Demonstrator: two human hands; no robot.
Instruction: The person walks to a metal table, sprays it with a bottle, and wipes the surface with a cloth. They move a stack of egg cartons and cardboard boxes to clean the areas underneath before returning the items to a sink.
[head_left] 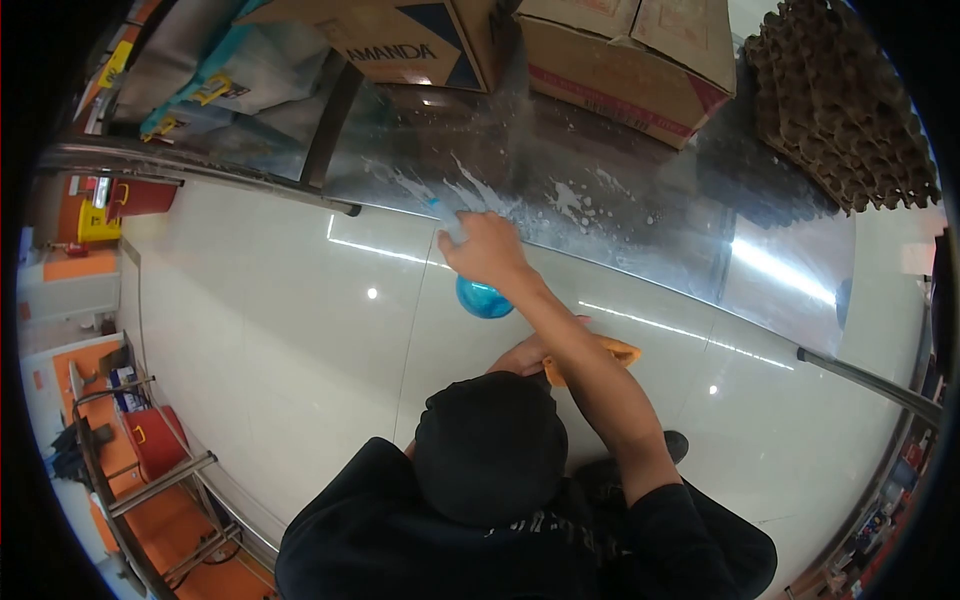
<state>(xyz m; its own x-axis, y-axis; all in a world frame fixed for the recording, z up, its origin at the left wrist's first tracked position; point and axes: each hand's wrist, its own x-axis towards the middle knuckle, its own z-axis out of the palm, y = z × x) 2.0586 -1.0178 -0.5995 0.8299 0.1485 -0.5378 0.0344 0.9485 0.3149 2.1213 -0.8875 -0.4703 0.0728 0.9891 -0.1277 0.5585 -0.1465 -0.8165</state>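
My right hand (487, 250) is wrapped round the neck of a spray bottle (484, 298) with a clear blue body and a white head with a blue nozzle. It is held in front of the near edge of a metal table (620, 225), nozzle toward the tabletop. White, foamy-looking splashes (570, 200) streak the metal surface. Under my right forearm, my left hand (522, 357) is closed on an orange cloth (605, 358); the forearm hides part of both.
On the table stand an AMANDA cardboard box (400, 45), another cardboard box (625, 65) and a stack of egg trays (840, 100). Plastic-wrapped goods (250, 80) lie at upper left. A metal rack (150, 490) with a red bin (155, 440) stands at lower left.
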